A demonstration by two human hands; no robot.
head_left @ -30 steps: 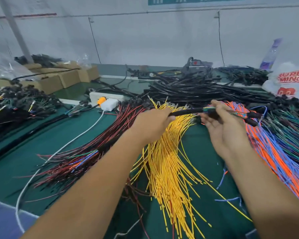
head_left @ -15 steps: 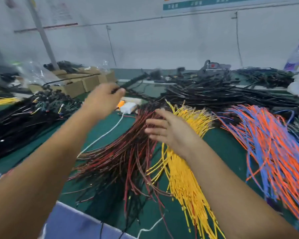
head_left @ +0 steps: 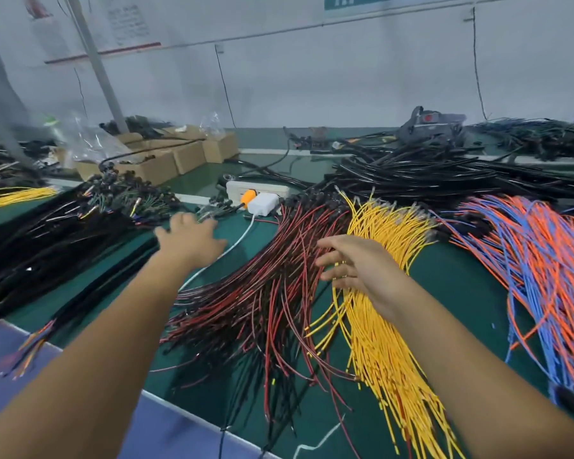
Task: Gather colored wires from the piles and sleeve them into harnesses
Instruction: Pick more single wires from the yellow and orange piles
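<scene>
Piles of wires fan across the green table: red and black wires in the middle, yellow wires to their right, orange and blue wires at far right. A heap of black sleeved harnesses lies at left. My left hand is stretched out with fingers spread, empty, near the right edge of that heap. My right hand hovers with relaxed fingers over the border of the red and yellow piles, holding nothing.
A white power strip with an orange plug and a white cable sits behind the red pile. Black sleeves are heaped at the back, cardboard boxes at back left. A purple mat covers the near left edge.
My left hand swung the sleeved harness over to the left heap and let it go; it is now empty. My right hand released the harness and moved over the red and yellow wires.
</scene>
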